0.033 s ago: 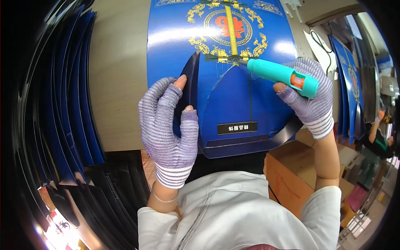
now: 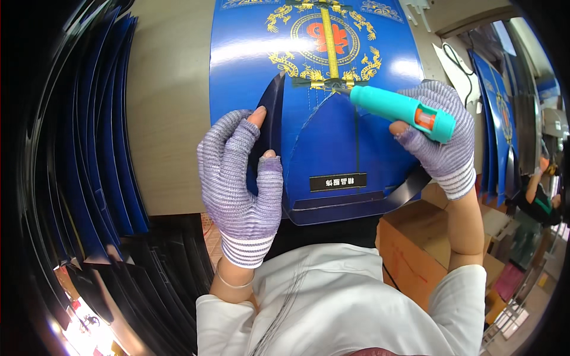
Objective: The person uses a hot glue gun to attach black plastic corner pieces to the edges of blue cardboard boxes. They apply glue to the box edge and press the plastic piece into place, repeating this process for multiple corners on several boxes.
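A blue printed cardboard panel (image 2: pixel 237 89) with gold dragons and a red emblem lies flat before me. On its near half, a thin, clear, glue-like line traces a curve up to a point. My left hand (image 2: pixel 240 178), in a striped fingerless-tip glove, pinches a dark blue glossy strip (image 2: pixel 273 115) between thumb and finger. The strip stands on edge and loops along the near side to the right. My right hand (image 2: pixel 442 133), gloved alike, grips a teal glue gun (image 2: pixel 386 104) with an orange window. Its dark nozzle is at the curve's point, by the gold band's lower end.
Many blue and black panels (image 2: pixel 127 118) stand in a row at the left. More blue panels (image 2: pixel 496 118) are at the right, beside a white card with a black cord (image 2: pixel 460 65). Cardboard boxes (image 2: pixel 415 237) sit below right. Another person (image 2: pixel 537 193) is at the far right.
The glue gun's nozzle has shifted very slightly left, and its rear end sits a touch lower. My left hand and the strip stay put.
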Available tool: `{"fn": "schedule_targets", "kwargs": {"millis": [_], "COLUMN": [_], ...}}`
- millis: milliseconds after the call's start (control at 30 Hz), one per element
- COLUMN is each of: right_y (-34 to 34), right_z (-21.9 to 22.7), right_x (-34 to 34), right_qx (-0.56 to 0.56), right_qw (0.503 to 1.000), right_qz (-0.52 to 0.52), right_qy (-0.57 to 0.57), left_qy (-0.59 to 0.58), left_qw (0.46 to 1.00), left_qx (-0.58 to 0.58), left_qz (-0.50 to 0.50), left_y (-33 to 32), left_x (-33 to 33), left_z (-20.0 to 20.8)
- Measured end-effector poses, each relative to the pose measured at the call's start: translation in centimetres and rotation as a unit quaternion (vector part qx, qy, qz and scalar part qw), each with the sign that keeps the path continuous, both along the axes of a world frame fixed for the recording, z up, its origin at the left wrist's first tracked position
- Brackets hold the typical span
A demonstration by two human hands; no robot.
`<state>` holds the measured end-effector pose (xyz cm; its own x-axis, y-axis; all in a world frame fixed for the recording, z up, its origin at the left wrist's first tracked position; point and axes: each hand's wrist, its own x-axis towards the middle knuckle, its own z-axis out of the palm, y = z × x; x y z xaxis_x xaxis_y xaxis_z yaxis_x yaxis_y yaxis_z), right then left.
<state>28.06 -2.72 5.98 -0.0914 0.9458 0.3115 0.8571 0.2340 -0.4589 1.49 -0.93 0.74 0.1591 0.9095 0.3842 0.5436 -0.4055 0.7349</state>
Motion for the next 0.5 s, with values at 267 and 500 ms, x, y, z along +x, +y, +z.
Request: {"fn": "schedule_targets", "kwargs": {"millis": [267, 500], "right_y": [0.1, 0.2], "right_z": [0.1, 0.0], "right_x": [-2.2, -0.3], "right_qx": [0.008, 0.045], "right_qw": [0.992, 0.995], "right_qz": [0.092, -0.003], "right_qy": [-0.085, -0.090], "left_qy": [-0.002, -0.001], "left_qw": [1.000, 1.000], "left_qx": [0.007, 0.014], "left_qz": [-0.002, -0.009], "left_y": [0.0, 0.1], "left_x": [-0.1, -0.1], "left_z": [-0.2, -0.3]}}
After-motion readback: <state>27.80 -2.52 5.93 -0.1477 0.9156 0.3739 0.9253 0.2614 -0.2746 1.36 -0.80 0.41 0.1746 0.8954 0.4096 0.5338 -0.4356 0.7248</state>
